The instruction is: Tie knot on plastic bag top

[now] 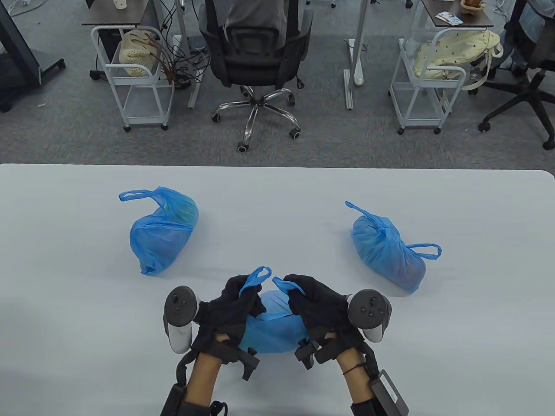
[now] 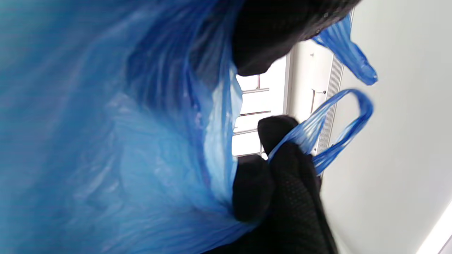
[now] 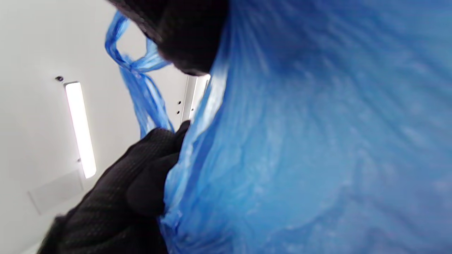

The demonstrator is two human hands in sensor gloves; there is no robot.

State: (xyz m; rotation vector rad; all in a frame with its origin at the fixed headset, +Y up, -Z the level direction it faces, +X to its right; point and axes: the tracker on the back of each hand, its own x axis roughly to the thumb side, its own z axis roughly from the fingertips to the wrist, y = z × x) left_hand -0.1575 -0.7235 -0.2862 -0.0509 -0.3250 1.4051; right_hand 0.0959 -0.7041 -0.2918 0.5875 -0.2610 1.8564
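Blue plastic bag is lying at the table's near edge between both hands, bulging and crinkled, its long axis running left to right. Left hand is pinching the left handle loop; right hand is gripping the right loop. Loops are standing just apart above the bag, needing to be crossed. Two other bags are lying farther off.

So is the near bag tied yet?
Not yet: left hand and right hand hold the near bag's handles apart, uncrossed.
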